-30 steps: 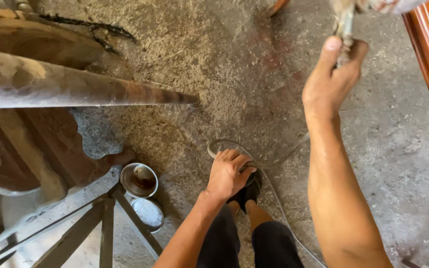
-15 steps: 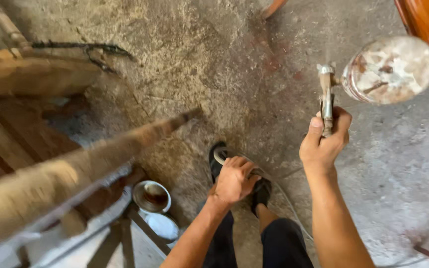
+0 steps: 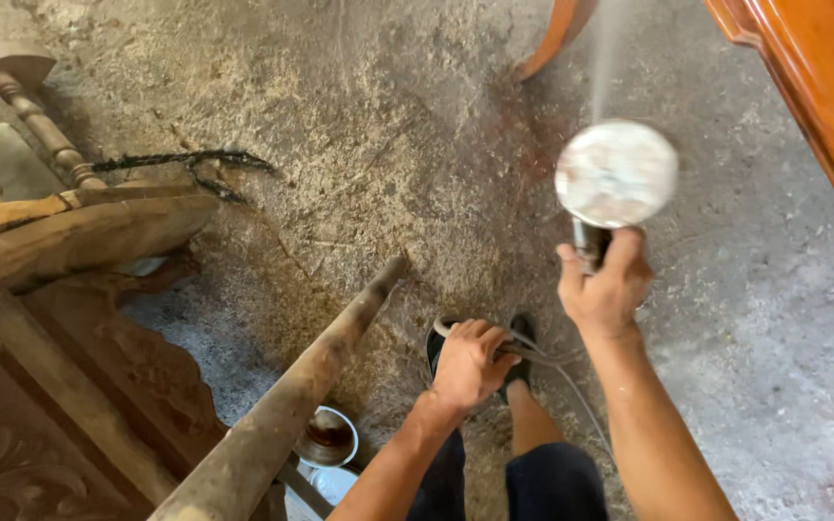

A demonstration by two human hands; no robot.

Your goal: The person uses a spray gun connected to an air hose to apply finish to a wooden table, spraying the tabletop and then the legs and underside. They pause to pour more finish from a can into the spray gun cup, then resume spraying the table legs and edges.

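Head view: spray gun [image 3: 602, 198] motion-blurred, hose [image 3: 533, 355] half-hidden under hands.

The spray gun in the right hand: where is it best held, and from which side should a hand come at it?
Best by the narrow handle below the round cup, coming from underneath, as the right hand grips the spray gun now. The wide cup on top offers no hold, and mist streams away from the far side, so stay at the near, lower end. The left hand holds the hose clear.
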